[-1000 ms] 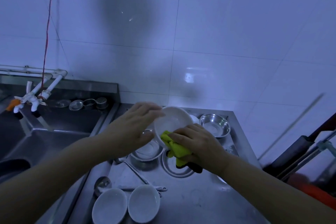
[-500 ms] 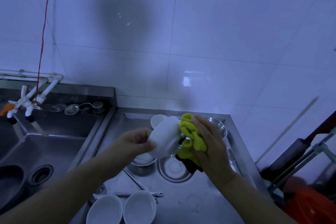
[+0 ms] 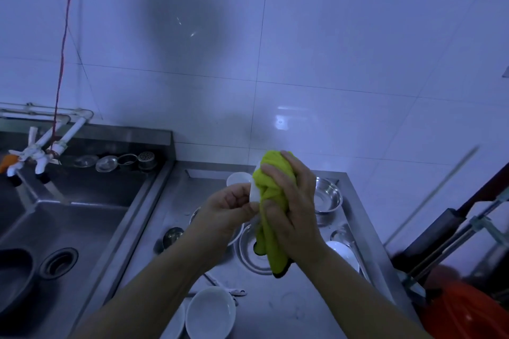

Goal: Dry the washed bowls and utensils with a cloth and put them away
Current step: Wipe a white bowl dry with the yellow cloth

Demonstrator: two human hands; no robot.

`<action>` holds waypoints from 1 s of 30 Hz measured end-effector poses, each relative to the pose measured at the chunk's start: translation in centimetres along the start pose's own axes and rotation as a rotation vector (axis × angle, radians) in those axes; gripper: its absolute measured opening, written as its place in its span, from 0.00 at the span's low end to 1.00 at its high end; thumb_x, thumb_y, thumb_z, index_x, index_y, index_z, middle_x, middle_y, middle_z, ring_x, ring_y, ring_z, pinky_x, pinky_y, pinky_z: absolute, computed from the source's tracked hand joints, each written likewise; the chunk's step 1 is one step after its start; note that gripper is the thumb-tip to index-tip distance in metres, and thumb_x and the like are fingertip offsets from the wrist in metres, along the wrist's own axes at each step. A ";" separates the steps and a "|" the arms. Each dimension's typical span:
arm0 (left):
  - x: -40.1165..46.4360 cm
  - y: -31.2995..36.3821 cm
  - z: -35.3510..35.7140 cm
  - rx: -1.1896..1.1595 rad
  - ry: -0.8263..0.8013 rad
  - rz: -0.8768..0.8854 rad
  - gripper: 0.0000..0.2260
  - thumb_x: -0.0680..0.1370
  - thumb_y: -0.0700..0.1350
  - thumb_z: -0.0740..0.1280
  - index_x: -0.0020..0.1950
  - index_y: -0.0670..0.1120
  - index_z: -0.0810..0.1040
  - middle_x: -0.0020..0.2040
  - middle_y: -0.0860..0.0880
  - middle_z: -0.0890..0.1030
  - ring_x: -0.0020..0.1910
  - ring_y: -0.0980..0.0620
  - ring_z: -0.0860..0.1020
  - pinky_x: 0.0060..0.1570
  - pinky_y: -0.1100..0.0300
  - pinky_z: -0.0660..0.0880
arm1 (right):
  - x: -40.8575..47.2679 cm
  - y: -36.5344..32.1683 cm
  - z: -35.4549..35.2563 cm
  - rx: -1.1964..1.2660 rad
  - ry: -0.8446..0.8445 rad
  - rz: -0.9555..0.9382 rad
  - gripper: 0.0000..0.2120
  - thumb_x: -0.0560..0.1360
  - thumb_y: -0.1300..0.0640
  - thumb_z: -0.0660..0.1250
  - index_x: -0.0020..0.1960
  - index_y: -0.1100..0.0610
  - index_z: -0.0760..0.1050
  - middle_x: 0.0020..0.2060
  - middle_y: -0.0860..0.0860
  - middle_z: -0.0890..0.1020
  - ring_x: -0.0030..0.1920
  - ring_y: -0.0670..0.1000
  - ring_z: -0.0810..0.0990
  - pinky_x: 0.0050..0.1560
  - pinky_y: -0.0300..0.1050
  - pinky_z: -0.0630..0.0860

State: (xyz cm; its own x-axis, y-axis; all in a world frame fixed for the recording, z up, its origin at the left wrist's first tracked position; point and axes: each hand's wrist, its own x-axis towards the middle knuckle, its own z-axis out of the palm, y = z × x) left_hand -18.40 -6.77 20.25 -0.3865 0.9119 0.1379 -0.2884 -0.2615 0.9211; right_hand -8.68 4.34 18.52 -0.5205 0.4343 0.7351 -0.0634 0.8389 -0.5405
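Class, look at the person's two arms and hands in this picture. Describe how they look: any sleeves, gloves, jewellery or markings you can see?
Both forearms are bare right up to the bottom edge of the picture; no sleeves show. The left hand and right hand wear no gloves. No watch, bracelet or ring is visible on either wrist or on the fingers that show, and no markings can be made out in the dim bluish light.
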 end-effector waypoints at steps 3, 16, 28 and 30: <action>-0.2 0.4 -0.2 0.022 0.019 -0.009 0.10 0.71 0.34 0.63 0.51 0.36 0.78 0.44 0.43 0.84 0.43 0.50 0.82 0.41 0.62 0.78 | 1.8 0.5 -0.3 0.156 -0.009 0.167 0.16 0.76 0.56 0.57 0.61 0.50 0.76 0.63 0.49 0.74 0.66 0.50 0.69 0.67 0.53 0.67; -0.4 0.2 -1.0 0.068 0.050 -0.011 0.10 0.74 0.31 0.61 0.53 0.31 0.77 0.45 0.37 0.82 0.42 0.47 0.81 0.41 0.61 0.77 | 2.3 -1.8 0.2 -0.040 -0.071 0.076 0.14 0.74 0.50 0.60 0.56 0.45 0.80 0.62 0.44 0.75 0.64 0.50 0.68 0.64 0.51 0.67; -1.3 -0.9 -3.3 -0.286 0.203 -0.100 0.14 0.70 0.37 0.62 0.54 0.36 0.77 0.47 0.40 0.83 0.44 0.48 0.83 0.44 0.59 0.81 | 0.7 -0.2 0.1 -0.070 -0.063 0.186 0.20 0.78 0.50 0.59 0.69 0.47 0.68 0.63 0.41 0.72 0.61 0.49 0.68 0.64 0.32 0.61; -1.1 -0.7 -2.9 -0.278 0.214 -0.089 0.14 0.70 0.38 0.62 0.54 0.36 0.77 0.47 0.40 0.83 0.43 0.48 0.83 0.43 0.59 0.81 | 0.7 -0.9 0.6 -0.142 -0.056 0.139 0.21 0.77 0.49 0.57 0.69 0.50 0.69 0.66 0.44 0.72 0.59 0.52 0.67 0.63 0.37 0.63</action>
State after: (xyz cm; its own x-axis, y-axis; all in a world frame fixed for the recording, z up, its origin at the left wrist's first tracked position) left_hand -20.34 -8.52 18.41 -0.5149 0.8561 -0.0449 -0.5453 -0.2867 0.7877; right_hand -9.48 3.69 19.32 -0.5630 0.5336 0.6311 0.1309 0.8116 -0.5694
